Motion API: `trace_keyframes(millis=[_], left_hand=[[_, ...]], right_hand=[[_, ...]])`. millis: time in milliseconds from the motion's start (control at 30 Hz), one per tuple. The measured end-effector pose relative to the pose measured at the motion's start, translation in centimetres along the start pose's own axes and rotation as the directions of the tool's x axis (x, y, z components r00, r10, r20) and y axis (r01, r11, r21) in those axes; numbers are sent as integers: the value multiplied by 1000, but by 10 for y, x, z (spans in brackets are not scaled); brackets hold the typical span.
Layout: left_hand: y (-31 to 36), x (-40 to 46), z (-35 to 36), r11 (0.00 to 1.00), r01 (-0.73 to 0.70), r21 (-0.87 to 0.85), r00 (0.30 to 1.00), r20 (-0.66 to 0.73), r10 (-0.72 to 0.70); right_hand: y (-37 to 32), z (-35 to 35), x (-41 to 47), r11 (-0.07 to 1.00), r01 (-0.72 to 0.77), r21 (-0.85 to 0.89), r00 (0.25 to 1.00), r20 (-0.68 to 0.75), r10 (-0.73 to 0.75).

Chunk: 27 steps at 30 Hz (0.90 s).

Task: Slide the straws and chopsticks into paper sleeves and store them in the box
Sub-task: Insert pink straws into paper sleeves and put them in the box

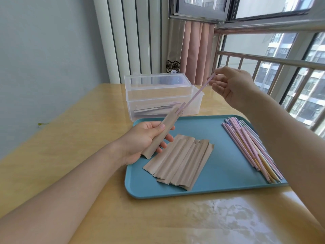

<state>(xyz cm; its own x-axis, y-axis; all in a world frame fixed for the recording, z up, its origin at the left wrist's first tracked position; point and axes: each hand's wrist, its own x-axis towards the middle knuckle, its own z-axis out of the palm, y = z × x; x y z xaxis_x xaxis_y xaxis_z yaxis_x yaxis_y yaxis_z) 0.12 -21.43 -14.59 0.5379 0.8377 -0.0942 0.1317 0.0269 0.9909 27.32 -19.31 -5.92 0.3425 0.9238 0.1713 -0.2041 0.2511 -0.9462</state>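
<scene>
Alignment of straw [195,95] and paper sleeve [164,130] is what I watch: both share one long axis, slanting up and away over the tray's [216,187] far edge. My left hand [144,140] grips the sleeve near its lower half; my right hand [232,85] pinches the straw's upper end, its lower tip just inside the sleeve mouth. I judge the push runs down-left along that line. Clear box [163,103] sits just beyond the tray
</scene>
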Motion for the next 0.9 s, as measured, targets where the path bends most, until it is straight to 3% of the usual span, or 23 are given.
trace_keyframes(millis=[167, 667, 900], left_hand=[[0, 0, -1, 1000, -6, 12, 1000, 21, 6], [1, -1, -1, 999, -16, 45, 999, 52, 14], [1, 1, -2, 999, 7, -52, 1000, -8, -7]], right_hand=[[4, -2, 1, 998, -2, 64, 994, -109, 9], [17, 7, -3, 993, 14, -117, 999, 41, -10], [32, 21, -14, 902, 92, -422, 977, 212, 0]])
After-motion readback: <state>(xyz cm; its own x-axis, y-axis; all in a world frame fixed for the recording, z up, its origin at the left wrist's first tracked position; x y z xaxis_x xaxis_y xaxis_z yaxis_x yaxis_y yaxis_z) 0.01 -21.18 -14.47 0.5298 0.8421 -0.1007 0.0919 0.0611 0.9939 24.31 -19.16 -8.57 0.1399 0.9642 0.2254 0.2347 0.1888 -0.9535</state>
